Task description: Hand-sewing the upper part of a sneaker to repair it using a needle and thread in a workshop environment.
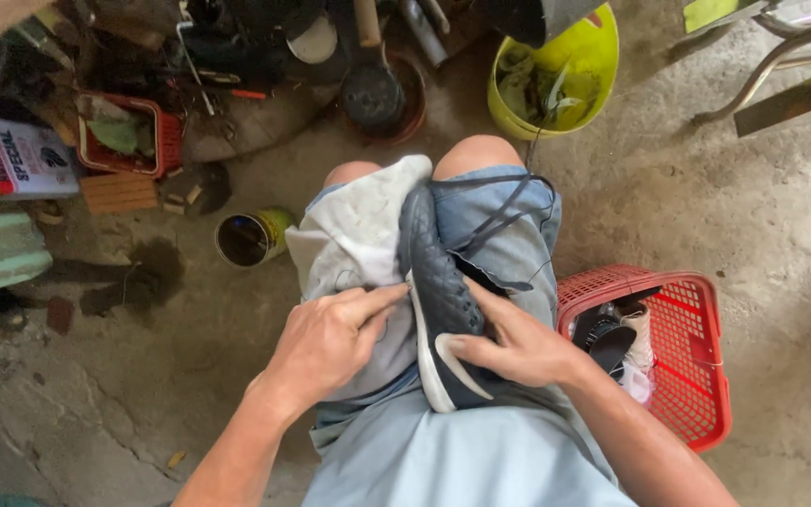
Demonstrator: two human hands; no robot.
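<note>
1. Location: the dark shoe [443, 291] lies on the person's lap, toe towards the knees, resting partly on a pale cloth [349, 244] spread over the left thigh. The person sits above a concrete floor [762, 225].

2. Left hand [326, 343]: it lies on the cloth just beside the shoe, forefinger stretched out and pressing at the sole edge. The grip is not closed around anything; the fingers are extended flat.

3. Right hand [518, 347]: thumb and fingers clasp the shoe at its near, heel end, over the side of the upper. This grip is closed on the shoe and steadies it.

4. Handling, judged: the shoe appears light and one hand should carry it. The upper looks soft and pliable, likely to dent under pressure; the sole rim looks stiffer and is the better place to take hold, along with the heel. The textured surface should give fair friction.

5. Loose parts: dark laces [504, 221] trail free across the right thigh and could snag; they are best gathered before lifting.

6. Appearance: dark blue-grey upper with a quilted, scaly texture, a white curved mark on the side and a white strip along the sole edge. The tongue opening gapes.

7. Surroundings: a red basket [696, 376] stands on the right, holding dark items; an open tin can [251, 237] stands to the left; a yellow-green bucket [593, 56] stands far.
</note>
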